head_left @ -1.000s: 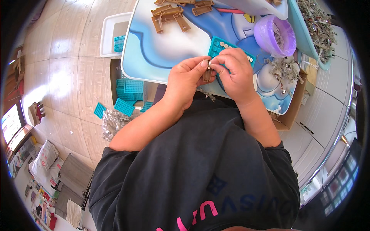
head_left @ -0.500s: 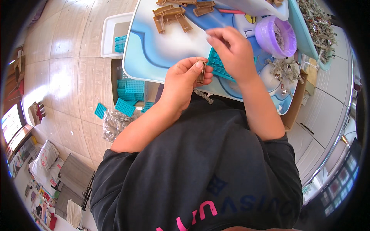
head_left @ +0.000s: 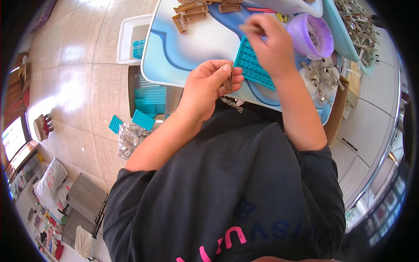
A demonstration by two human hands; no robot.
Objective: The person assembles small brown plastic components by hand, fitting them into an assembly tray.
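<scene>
My left hand [head_left: 207, 84] is closed round a narrow brown plastic casing [head_left: 228, 78], the thumb pressing on its upper end. A grey bundle of wire [head_left: 231, 104] hangs just below these fingers. Above the table, my right hand [head_left: 274, 47] is pinched and blurred; a brownish piece, seemingly another brown plastic casing [head_left: 253, 29], shows at its fingertips. Partly beneath that hand lies a teal grid tray [head_left: 252, 65] with rows of round cells. More brown plastic casings [head_left: 195, 17] lie loose at the far side of the table.
The blue and white table [head_left: 174, 81] also carries a purple tub [head_left: 310, 37] and a pile of wired parts [head_left: 321, 78]. At right, a light teal basin [head_left: 347, 30] holds many more. Teal trays fill a box [head_left: 135, 89] at left, beside a bag of grey parts [head_left: 128, 139].
My right hand has moved up and right, uncovering more of the teal tray. One casing has gone from the loose group. My left hand keeps its hold almost unmoved.
</scene>
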